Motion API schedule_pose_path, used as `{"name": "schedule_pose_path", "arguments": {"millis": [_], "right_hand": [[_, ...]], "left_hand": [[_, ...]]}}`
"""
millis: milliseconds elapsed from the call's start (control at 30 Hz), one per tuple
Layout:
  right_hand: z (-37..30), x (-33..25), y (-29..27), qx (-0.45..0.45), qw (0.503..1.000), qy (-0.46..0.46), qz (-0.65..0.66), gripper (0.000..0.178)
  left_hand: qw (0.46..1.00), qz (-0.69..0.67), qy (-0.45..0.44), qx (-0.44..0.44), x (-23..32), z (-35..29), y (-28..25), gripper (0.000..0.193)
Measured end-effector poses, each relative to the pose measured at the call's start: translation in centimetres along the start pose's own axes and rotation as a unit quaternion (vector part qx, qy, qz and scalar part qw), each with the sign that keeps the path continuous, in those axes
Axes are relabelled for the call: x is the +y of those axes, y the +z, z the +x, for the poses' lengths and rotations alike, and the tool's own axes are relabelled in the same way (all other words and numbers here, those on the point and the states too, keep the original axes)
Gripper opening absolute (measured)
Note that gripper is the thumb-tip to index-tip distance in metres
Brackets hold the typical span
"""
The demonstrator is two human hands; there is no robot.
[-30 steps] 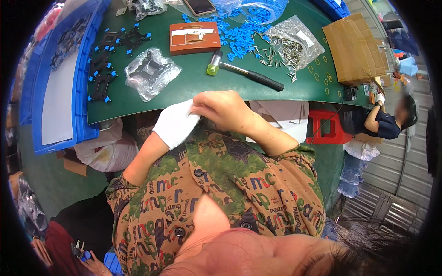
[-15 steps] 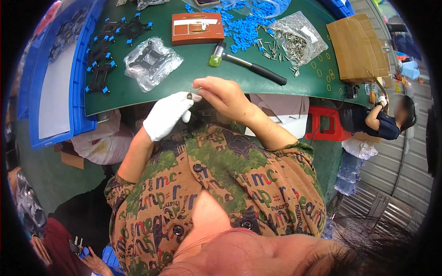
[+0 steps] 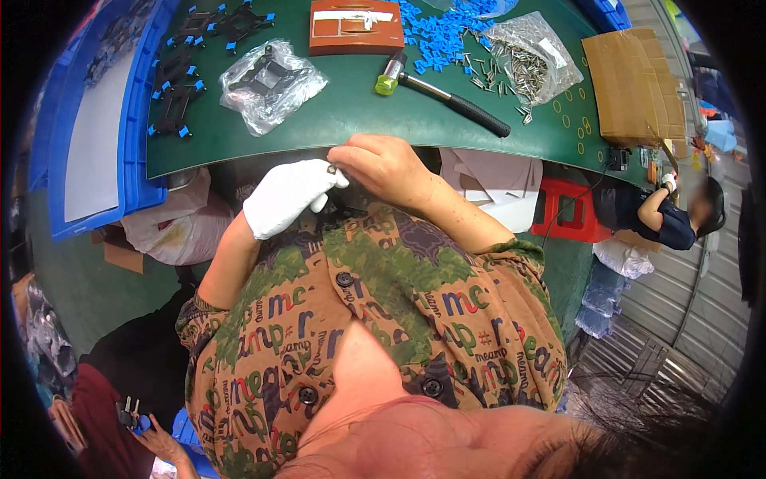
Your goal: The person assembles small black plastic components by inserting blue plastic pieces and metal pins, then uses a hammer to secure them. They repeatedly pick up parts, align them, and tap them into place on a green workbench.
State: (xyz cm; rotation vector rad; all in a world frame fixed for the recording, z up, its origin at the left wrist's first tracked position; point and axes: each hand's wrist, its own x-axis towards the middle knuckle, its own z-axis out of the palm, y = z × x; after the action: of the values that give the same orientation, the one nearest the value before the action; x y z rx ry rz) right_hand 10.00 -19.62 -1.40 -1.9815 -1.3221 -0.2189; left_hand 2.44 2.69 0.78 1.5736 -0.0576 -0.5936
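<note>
In front of my chest, at the table's near edge, my two hands meet. My left hand (image 3: 289, 196), in a white glove, pinches a small dark part (image 3: 332, 168) between thumb and fingers. My right hand (image 3: 388, 169) is bare, its fingers closed and brought up against that same part; what they grip is hidden. On the table beyond lies a hammer (image 3: 447, 100) with a yellow-green head end and black handle. A clear plastic bag (image 3: 271, 86) with a black bracket inside lies past my left hand.
Black frames with blue tips (image 3: 174, 108) lie at the left, beside a blue bin (image 3: 120, 152). Farther back are a brown-red box (image 3: 356, 40), blue clips (image 3: 439, 40), a bag of metal pins (image 3: 533, 60) and a cardboard box (image 3: 634, 88). Another person (image 3: 678, 209) works at the right.
My right fingers have closed in on the small part, where a gap showed before. The table has shifted upward in the picture.
</note>
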Motion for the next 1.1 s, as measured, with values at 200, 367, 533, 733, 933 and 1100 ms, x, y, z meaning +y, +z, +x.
{"name": "schedule_pose_path", "arguments": {"millis": [200, 367, 533, 733, 933, 1100], "right_hand": [[-0.3, 0.0, 0.6, 0.020, 1.000, -0.008, -0.002, 0.030], [-0.5, 0.1, 0.9, 0.040, 0.999, -0.019, -0.005, 0.028], [-1.4, -0.2, 2.2, 0.084, 0.996, 0.009, -0.004, 0.025], [-1.7, 0.0, 3.1, 0.092, 0.995, 0.042, -0.016, 0.026], [-2.3, -0.2, 3.3, 0.087, 0.996, 0.032, 0.001, 0.028], [-3.0, -0.1, 3.9, 0.074, 0.996, 0.039, 0.018, 0.030]], "left_hand": [[0.996, 0.091, 0.006, 0.022, 0.3, 0.3, -0.3, 0.026], [0.999, 0.035, 0.011, 0.004, -0.3, 0.3, -0.6, 0.026], [1.000, 0.011, 0.013, 0.002, -1.2, 0.4, -0.3, 0.028], [0.998, 0.063, 0.006, 0.020, -0.9, 0.8, -0.6, 0.027], [0.997, 0.076, 0.001, 0.003, -1.7, 0.8, -0.5, 0.027], [0.998, 0.061, -0.016, 0.016, -1.1, 0.4, 0.3, 0.024]]}}
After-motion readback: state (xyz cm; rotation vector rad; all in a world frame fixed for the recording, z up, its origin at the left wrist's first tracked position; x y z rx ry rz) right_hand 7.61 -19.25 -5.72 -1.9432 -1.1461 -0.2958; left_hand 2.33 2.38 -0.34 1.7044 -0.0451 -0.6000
